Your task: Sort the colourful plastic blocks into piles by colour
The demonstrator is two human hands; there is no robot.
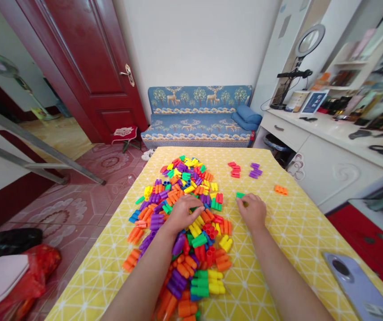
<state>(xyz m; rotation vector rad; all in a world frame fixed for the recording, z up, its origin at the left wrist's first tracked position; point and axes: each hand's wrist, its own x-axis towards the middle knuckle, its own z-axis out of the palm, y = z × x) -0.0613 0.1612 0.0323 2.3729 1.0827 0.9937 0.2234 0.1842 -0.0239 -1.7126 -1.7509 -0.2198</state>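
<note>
Across the left and middle of the yellow patterned table spreads a pile of coloured plastic pieces. My left hand rests over the middle of the pile, fingers curled down; what lies under its fingertips is hard to make out. Right of the pile, my right hand has its fingers closed low over the cloth, next to a green piece that shows past its fingertips. Farther back lie a group of red pieces, a group of purple pieces and an orange piece.
A phone lies at the table's right front corner. Beyond the far edge is a blue sofa. A white dresser stands on the right, a metal ladder and a red bag on the left.
</note>
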